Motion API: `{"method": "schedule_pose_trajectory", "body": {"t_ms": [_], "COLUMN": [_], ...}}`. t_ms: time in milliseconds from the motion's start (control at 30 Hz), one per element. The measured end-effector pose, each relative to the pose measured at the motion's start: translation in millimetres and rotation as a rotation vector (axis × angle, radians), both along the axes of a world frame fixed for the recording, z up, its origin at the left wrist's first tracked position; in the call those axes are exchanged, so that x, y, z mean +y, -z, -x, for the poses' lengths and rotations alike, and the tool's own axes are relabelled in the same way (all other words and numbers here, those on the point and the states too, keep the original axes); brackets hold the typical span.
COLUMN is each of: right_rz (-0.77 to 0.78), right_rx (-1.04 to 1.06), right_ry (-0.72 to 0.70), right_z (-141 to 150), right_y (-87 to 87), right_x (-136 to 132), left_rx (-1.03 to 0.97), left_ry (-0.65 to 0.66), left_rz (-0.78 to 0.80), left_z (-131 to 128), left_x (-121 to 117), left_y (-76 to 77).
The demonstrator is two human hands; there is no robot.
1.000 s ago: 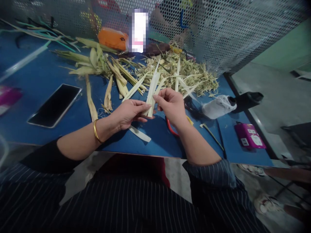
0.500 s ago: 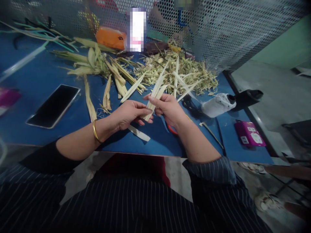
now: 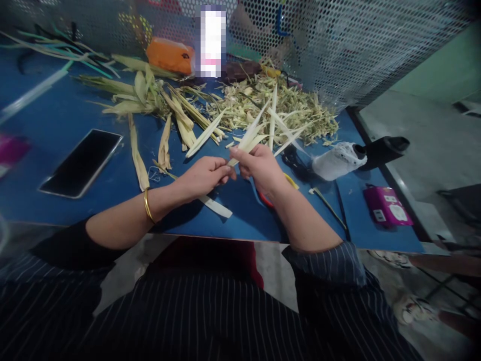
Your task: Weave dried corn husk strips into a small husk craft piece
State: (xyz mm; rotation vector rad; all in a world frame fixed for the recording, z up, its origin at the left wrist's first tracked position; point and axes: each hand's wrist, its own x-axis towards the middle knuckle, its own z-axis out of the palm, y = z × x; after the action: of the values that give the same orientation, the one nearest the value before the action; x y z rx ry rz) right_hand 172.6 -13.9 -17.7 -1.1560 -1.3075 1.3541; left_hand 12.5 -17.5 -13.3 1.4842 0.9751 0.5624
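Pale strips of corn husk (image 3: pixel 251 134) fan up and away from my two hands over the front of the blue table. My right hand (image 3: pixel 259 163) pinches them between thumb and fingers. At their near end, my left hand (image 3: pixel 208 174) is closed with thumb against fingers, gripping the same husk strips; its fingers cover that end. Beneath my left hand, a loose pale husk strip (image 3: pixel 216 206) lies on the table. Scissors with a red and yellow handle (image 3: pixel 266 199) are partly hidden under my right wrist.
A heap of shredded husk (image 3: pixel 308 118) and a husk bundle (image 3: pixel 146 95) lie at the back. A phone (image 3: pixel 82 163) rests at left; a lit, blurred screen (image 3: pixel 212 42) stands behind. At right are a plastic-wrapped roll (image 3: pixel 334 161) and a purple pack (image 3: pixel 387 205). Perforated mesh (image 3: pixel 323 45) borders the back.
My left fingers have closed further over the near end of the husk strips, which showed below the hands before. The view has shifted slightly; my right hand keeps its pinch.
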Motion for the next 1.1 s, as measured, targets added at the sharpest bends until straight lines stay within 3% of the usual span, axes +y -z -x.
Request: {"method": "schedule_pose_trajectory", "body": {"t_ms": [100,200,267,333,400,467,533,633,733,800,900,1000,1100], "right_rz": [0.028,-0.099,-0.208,-0.276,-0.285,-0.290,-0.336,-0.401,-0.432,-0.412,-0.288,-0.097,-0.029], "right_rx": [0.174,0.271,0.274,0.199,-0.001,-0.347,-0.671,-0.914,-0.984,-0.975,-0.826,-0.452,-0.115], "right_ry": [0.109,0.350,0.480,0.502,0.308,-0.086,-0.319,-0.377,-0.415,-0.421,-0.297,-0.090,0.073], "right_z": [-12,-31,-39,-39,-27,-9,11,30,36,35,29,21,13], "right_y": [-4.8,-7.0,-8.9,-10.7,-10.9,-7.8,-1.6,9.2,15.0,15.4,13.0,8.7,3.6], "right_x": [8,22,27,25,15,0,-14,-27,-33,-32,-26,-14,-6], "left_rx": [-0.005,-0.022,-0.066,-0.215,-0.399,-0.541,-0.633,-0.682,-0.649,-0.631,-0.637,-0.652,-0.656], "left_ry": [0.046,0.008,-0.067,-0.230,-0.424,-0.565,-0.659,-0.705,-0.693,-0.691,-0.740,-0.824,-0.867], "left_rz": [0.041,0.137,0.136,0.048,-0.058,-0.109,-0.137,-0.136,-0.115,-0.142,-0.246,-0.379,-0.427], "left_z": [4,11,17,25,32,37,40,41,39,39,40,40,37], "left_x": [0,4,9,14,20,24,27,29,29,30,32,33,30], "left_y": [-8.1,-16.6,-21.6,-27.3,-34.3,-41.2,-45.7,-45.9,-41.4,-38.8,-37.6,-38.5,-38.2]}}
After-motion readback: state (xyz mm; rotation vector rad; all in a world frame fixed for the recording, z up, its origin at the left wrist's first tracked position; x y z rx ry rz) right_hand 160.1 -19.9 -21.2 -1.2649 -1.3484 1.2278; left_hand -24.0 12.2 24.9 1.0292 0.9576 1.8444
